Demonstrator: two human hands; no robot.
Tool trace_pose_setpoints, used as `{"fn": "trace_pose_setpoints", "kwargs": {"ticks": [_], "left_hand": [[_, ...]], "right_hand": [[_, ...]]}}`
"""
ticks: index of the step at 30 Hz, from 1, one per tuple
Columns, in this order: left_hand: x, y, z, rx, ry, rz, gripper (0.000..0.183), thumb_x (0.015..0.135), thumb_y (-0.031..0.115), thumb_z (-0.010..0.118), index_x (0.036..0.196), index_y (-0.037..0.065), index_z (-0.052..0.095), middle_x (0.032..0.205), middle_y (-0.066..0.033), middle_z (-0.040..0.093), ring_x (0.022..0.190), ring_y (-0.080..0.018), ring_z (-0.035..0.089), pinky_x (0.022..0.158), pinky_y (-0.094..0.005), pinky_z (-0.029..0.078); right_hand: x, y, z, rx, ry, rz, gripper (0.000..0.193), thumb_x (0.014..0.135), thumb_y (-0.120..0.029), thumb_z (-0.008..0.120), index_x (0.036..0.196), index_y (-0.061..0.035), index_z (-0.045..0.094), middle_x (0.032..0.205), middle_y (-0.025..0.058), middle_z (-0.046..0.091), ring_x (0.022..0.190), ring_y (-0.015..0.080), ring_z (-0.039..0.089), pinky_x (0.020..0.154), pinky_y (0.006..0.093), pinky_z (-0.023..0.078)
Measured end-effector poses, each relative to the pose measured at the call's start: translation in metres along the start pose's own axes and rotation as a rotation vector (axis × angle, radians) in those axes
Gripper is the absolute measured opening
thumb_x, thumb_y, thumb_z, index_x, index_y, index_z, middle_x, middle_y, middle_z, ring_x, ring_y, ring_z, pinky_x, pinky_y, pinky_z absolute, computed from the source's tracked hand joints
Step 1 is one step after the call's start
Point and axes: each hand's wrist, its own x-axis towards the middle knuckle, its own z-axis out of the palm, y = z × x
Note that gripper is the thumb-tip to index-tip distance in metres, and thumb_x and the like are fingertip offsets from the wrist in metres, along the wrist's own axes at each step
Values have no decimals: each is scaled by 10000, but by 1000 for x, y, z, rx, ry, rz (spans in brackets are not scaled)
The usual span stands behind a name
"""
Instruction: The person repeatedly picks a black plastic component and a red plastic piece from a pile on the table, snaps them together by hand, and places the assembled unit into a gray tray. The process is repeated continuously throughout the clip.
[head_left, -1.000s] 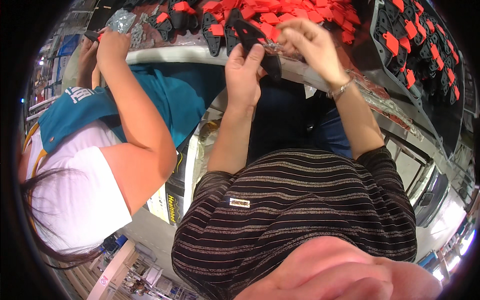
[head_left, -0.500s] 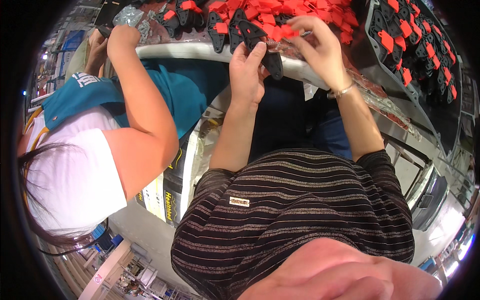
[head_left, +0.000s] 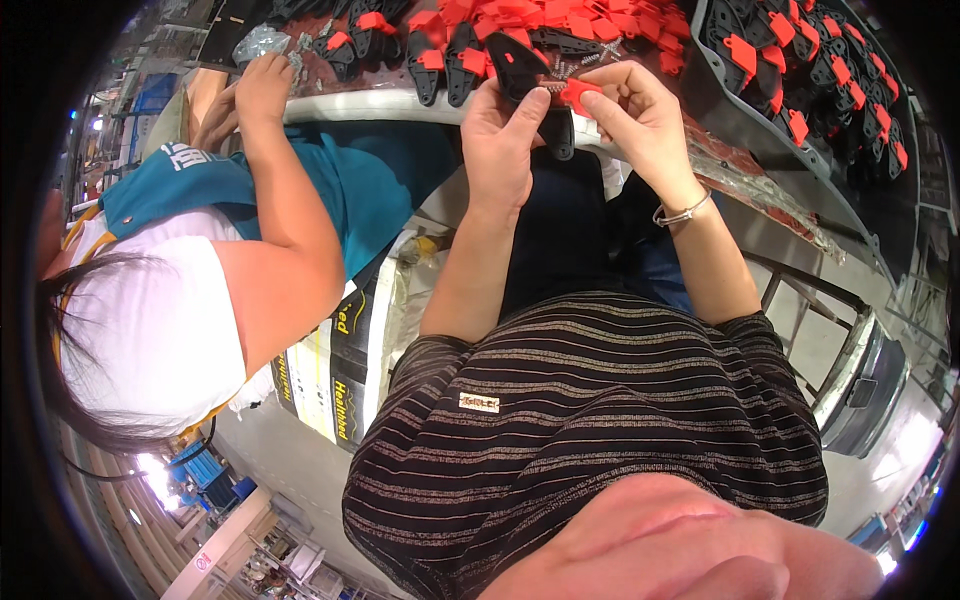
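My left hand [head_left: 502,145] is closed on a black plastic clamp part [head_left: 515,62], gripped between thumb and fingers. A rounded black end [head_left: 558,138] shows below the fingers; whether it belongs to the same part I cannot tell. My right hand [head_left: 635,118] pinches a small red plastic piece [head_left: 578,95] close to the black part. A metal coil spring [head_left: 552,88] shows between the red piece and my left thumb. Fingers partly hide where these pieces meet.
Loose red pieces [head_left: 600,22] and springs [head_left: 598,60] lie on the table beyond my hands. Black parts with red pieces [head_left: 428,65] line the padded edge [head_left: 380,105]. A dark bin [head_left: 855,210] of similar parts stands right. At left, a co-worker's arm [head_left: 290,190] reaches in.
My right hand has moved down and left from the springs, bringing the red piece up to the black part. The black part has tilted slightly. The co-worker's hand has shifted right.
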Motion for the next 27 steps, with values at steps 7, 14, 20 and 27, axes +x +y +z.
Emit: {"fn": "trace_pose_setpoints", "kwargs": {"ticks": [7, 14, 20, 27], "left_hand": [[-2, 4, -3, 62, -25, -64, 168, 857, 40, 638, 1007, 7, 572, 885, -45, 645, 715, -68, 609, 537, -173, 485], [-5, -4, -5, 45, -78, -193, 183, 895, 94, 600, 1060, 27, 560, 928, -25, 634, 718, -54, 598, 504, -161, 468], [-8, -7, 1, -17, -193, -308, 230, 918, 145, 574, 1116, 36, 532, 920, 18, 577, 782, -46, 545, 641, -193, 456], [-13, -15, -5, 210, -341, -248, 389, 941, 151, 517, 1284, 3, 411, 1100, -10, 482, 951, -73, 474, 847, -234, 408]], "right_hand": [[-2, 4, -5, 116, -17, 70, 153, 890, -107, 608, 992, 5, 591, 793, 8, 617, 589, 27, 526, 497, 169, 438], [-1, 4, 9, -274, 88, -101, 151, 844, -103, 661, 929, -8, 580, 763, -1, 611, 647, 40, 508, 622, 198, 443], [18, 9, 6, 273, 20, -36, 303, 964, -270, 474, 1140, -29, 524, 1000, 86, 586, 923, 144, 590, 818, 278, 474], [17, -6, 21, 460, -176, 102, 296, 982, -270, 435, 1130, -29, 524, 955, 72, 581, 937, 143, 565, 881, 279, 434]]}}
